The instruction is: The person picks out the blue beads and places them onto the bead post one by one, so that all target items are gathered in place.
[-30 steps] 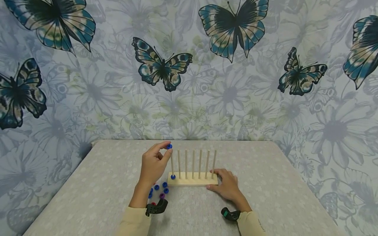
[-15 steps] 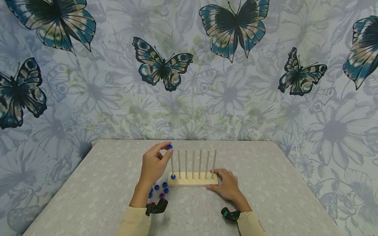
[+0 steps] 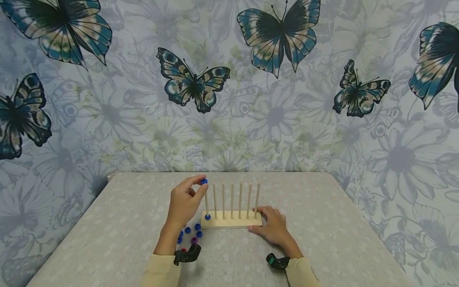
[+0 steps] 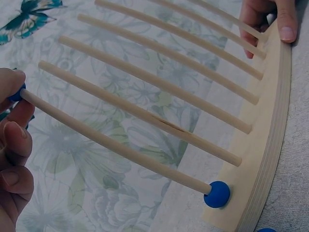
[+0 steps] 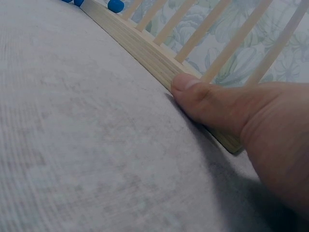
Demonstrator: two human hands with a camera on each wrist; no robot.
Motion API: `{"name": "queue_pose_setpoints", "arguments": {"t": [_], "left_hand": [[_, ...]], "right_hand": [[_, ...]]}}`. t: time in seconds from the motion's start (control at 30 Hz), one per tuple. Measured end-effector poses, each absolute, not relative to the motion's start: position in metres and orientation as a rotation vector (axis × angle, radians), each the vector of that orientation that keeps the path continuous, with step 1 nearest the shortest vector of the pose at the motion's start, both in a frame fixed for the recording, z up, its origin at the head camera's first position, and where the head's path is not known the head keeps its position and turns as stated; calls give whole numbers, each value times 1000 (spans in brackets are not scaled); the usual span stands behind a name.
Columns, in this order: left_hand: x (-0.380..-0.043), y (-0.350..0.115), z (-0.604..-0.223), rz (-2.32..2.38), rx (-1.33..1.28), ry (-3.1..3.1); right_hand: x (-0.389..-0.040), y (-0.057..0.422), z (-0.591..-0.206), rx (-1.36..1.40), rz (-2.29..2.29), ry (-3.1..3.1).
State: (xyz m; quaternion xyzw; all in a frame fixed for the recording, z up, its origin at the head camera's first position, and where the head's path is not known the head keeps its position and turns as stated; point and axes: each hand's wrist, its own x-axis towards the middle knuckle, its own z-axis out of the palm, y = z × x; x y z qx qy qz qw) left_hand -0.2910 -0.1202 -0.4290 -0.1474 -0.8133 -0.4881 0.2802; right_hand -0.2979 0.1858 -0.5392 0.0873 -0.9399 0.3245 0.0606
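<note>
My left hand pinches a blue bead between thumb and forefinger at the tip of the leftmost peg. Whether the peg's tip has entered the bead's hole is hard to tell. Down at the foot of that same peg sits another blue bead. The wooden base carries a row of several upright pegs; the others bear no beads. At its right end my right hand grips the base, with the thumb along the front edge and fingers behind.
Several loose blue beads lie left of the base, near my left wrist. Among them are a purple bead and a red one, partly hidden by the black wrist strap. A pale cloth covers the table.
The head view has shifted slightly, so everything appears a little lower and further left. Both hands keep their holds, and the pinched bead stays at the peg's tip.
</note>
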Motion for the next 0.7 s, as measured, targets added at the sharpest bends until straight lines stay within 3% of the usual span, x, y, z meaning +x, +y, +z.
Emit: {"name": "queue_pose_setpoints", "arguments": {"t": [0.7], "left_hand": [[-293,-120,-432,-1308,-430,-2175]], "right_hand": [[-295,186,-538,310,962,-2813]]}}
